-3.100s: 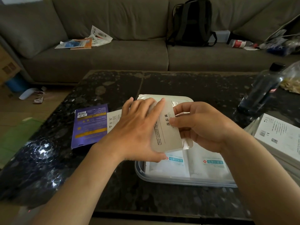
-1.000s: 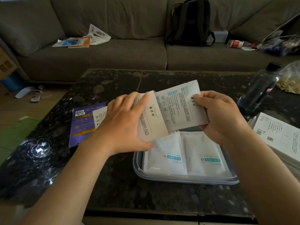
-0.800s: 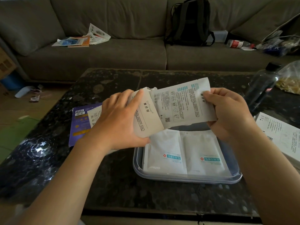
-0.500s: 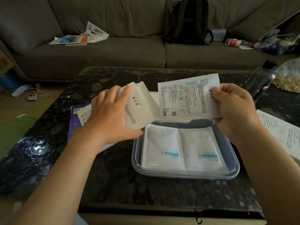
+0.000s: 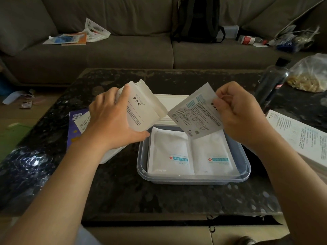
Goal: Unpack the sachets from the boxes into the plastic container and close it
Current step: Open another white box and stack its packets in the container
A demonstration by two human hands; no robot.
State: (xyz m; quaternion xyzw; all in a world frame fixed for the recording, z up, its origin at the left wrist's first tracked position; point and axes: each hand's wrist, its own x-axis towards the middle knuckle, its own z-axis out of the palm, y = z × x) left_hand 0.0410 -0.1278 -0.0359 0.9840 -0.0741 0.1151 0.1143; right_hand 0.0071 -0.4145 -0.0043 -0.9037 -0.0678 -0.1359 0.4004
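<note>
My left hand [image 5: 113, 124] grips a small white box [image 5: 143, 108] with its flap open, held left of and above the clear plastic container [image 5: 192, 179]. My right hand [image 5: 242, 114] pinches a white printed sachet [image 5: 196, 114] by its edge, tilted over the container's far half. Two white sachets [image 5: 169, 152] [image 5: 212, 154] lie side by side inside the container. The container's white lid [image 5: 169, 103] lies on the table just behind it.
A purple flat box [image 5: 74, 128] and another white box lie at the left on the dark stone table [image 5: 141, 195]. White boxes with print [image 5: 299, 137] sit at the right, with a dark bottle [image 5: 270, 82] and a plastic bag [image 5: 311, 75] beyond. A sofa with a backpack [image 5: 196, 18] stands behind.
My right hand has pulled the sachet fully out of the box and swung it down to the right over the container. My left hand has moved the box slightly left.
</note>
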